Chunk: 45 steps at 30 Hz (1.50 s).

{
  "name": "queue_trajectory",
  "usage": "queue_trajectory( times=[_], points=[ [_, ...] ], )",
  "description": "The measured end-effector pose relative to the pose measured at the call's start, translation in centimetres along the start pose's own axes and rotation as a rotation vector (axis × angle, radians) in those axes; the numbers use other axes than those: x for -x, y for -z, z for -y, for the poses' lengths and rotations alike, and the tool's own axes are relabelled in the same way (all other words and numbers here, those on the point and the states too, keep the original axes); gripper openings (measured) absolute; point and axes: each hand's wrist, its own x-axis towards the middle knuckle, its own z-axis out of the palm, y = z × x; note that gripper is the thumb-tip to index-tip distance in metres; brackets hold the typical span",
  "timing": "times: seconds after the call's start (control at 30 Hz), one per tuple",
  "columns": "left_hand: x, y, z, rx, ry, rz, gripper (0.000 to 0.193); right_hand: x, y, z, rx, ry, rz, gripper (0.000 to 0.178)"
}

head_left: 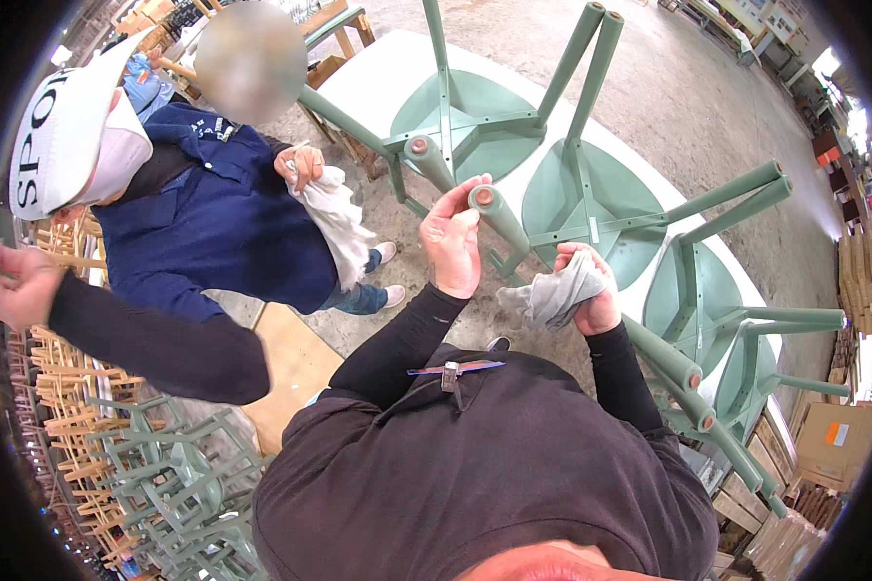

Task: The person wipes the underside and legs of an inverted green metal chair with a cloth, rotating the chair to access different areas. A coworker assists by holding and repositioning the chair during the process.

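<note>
My left hand (452, 240) grips the end of a pale green chair leg (499, 215), thumb beside its round brown tip. My right hand (593, 290) is closed around a crumpled grey cloth (552, 295), just right of that leg. Several pale green chairs (591, 208) lie upside down on a white table (378, 82), legs pointing toward me. A pen and a clip (452, 370) hang on my dark shirt.
On my left stands a person in a blue jacket holding a white rag (337, 218); a dark-sleeved arm (136, 339) reaches across at lower left. Stacked green and bare wood chair frames (155, 484) fill the lower left. Cardboard boxes (833, 441) sit at right. Concrete floor beyond.
</note>
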Motion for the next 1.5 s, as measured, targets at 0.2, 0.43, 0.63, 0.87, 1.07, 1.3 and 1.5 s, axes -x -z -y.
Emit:
queue_trajectory(
  times=[0.2, 0.43, 0.63, 0.87, 1.07, 1.3, 1.5],
  points=[
    [4.8, 1.5, 2.2, -0.218, 0.113, -0.233, 0.044, 1.8, -1.3, 0.5, -0.035, 0.087, -0.014, 0.036],
    [10.4, 8.2, 5.5, 0.190, 1.076, 0.086, 0.036, 4.9, -10.1, 0.3, 0.391, 0.457, 0.012, 0.044],
    [11.3, 8.5, 3.8, 0.196, 1.004, 0.507, 0.054, 5.7, -9.7, -7.8, 1.145, 0.638, -0.220, 0.062],
    [11.6, 11.5, 5.3, 0.565, 1.460, 0.438, 0.051, 13.4, -6.7, -10.1, 1.678, 0.243, -0.083, 0.087],
    [14.2, 2.8, 5.3, 0.207, 1.303, 0.352, 0.049, 23.6, -4.7, -6.1, 0.927, 0.364, -0.577, 0.062],
    [17.1, -11.8, 6.3, -0.064, 0.296, 1.006, 0.052, 29.2, -0.1, -2.1, 1.084, 0.653, -0.971, 0.050],
    [18.4, -20.3, 11.6, -0.543, -0.673, 0.783, 0.044, 28.9, 1.4, 5.9, 1.156, 0.980, -0.853, 0.043]
  ],
)
